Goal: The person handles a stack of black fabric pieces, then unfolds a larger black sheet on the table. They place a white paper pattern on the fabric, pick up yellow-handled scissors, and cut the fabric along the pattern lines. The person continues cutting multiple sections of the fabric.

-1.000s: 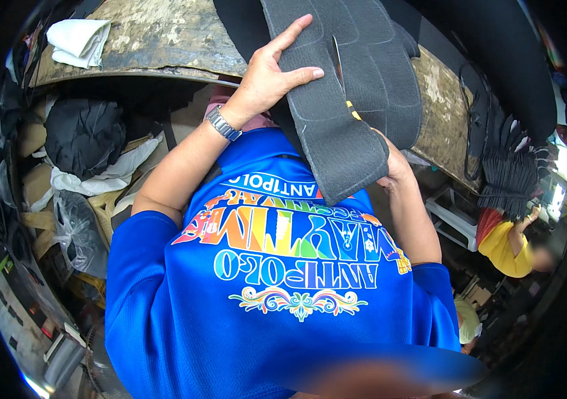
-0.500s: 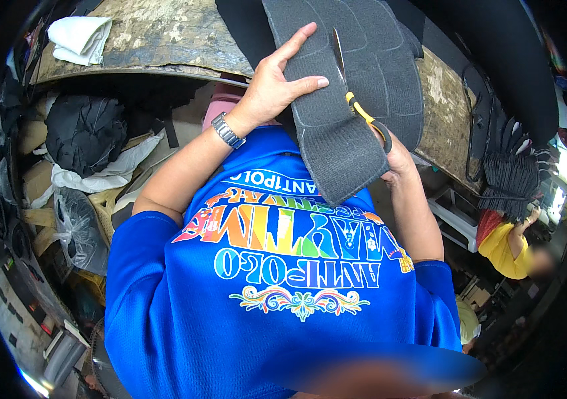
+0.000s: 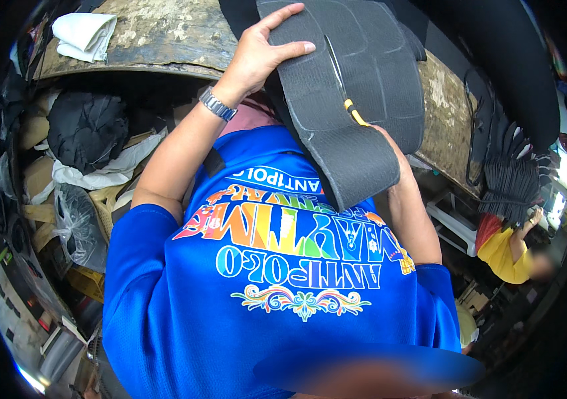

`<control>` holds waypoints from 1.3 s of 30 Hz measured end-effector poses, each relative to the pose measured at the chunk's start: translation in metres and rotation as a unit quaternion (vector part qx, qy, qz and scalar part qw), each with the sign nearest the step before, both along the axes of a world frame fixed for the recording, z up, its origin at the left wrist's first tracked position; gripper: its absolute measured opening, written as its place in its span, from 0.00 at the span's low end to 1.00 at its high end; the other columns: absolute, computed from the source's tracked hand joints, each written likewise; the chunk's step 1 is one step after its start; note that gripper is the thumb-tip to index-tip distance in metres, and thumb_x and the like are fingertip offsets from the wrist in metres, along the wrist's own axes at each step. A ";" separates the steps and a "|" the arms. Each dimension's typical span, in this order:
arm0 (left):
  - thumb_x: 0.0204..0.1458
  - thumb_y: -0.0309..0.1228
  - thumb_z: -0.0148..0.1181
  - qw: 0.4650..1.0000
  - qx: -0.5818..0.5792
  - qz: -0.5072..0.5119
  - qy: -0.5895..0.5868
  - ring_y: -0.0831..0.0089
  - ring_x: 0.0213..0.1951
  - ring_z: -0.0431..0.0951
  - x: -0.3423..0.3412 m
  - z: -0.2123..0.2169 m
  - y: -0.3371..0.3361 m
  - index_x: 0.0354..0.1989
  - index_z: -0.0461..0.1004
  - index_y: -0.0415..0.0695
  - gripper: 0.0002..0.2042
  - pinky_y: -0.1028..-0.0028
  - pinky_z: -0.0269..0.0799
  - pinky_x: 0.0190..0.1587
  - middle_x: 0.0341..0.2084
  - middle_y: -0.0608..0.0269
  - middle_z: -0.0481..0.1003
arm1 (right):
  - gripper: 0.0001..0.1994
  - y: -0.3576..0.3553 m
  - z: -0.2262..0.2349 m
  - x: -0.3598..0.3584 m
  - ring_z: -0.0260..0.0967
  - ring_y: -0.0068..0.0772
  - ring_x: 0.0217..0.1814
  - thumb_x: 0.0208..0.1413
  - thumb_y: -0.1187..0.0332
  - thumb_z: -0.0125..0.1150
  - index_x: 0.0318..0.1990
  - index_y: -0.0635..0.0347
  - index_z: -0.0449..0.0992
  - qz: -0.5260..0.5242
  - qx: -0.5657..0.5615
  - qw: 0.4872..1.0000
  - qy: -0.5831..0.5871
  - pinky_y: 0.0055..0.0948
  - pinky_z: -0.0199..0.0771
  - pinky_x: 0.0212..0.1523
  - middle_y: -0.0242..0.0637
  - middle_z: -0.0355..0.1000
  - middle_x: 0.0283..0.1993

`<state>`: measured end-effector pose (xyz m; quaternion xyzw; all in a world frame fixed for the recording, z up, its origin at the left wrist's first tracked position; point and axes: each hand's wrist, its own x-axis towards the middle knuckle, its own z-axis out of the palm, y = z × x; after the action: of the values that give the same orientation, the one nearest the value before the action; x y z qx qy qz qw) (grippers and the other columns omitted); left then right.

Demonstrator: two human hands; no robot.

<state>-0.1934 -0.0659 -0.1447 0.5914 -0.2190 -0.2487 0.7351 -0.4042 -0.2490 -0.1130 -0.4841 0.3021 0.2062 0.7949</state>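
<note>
A dark grey textile sheet [image 3: 390,93] with pale chalk outlines spreads before me, its near strip curling down over my lap. My left hand [image 3: 261,54] grips its left edge, thumb and forefinger on top and the other fingers hidden underneath. My right hand [image 3: 395,149] is closed round the handles of a pair of scissors [image 3: 356,116] with yellow and black grips. Much of the handles is hidden behind the curled strip. The blades lie along the sheet, pointing away from me, with the cut strip on their near side.
The sheet rests over a worn wooden bench [image 3: 157,33]. A folded white cloth [image 3: 84,34] lies at its far left. Below are a black bundle [image 3: 87,130] and a clear plastic bag [image 3: 78,226]. Rightward hang black strips [image 3: 513,179], near a person in yellow [image 3: 506,256].
My left hand has slid away from me and left along the sheet's edge. The scissors handles have sunk further behind the curled strip, which has bent up more over my right hand.
</note>
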 end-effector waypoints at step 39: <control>0.47 0.24 0.73 0.999 -0.028 0.015 -0.041 0.73 0.59 0.71 -0.030 -0.012 0.003 0.68 0.63 0.42 0.37 0.73 0.66 0.62 0.61 0.56 0.70 | 0.21 0.015 0.017 0.025 0.71 0.16 0.36 0.58 0.58 0.68 0.49 0.66 0.74 0.006 -0.058 0.998 -0.035 0.16 0.71 0.36 0.30 0.74 0.35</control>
<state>-0.2236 -0.0632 -0.1565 0.5833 -0.2469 -0.2074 0.7455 -0.3794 -0.2342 -0.0957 -0.5378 0.2824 0.1760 0.7746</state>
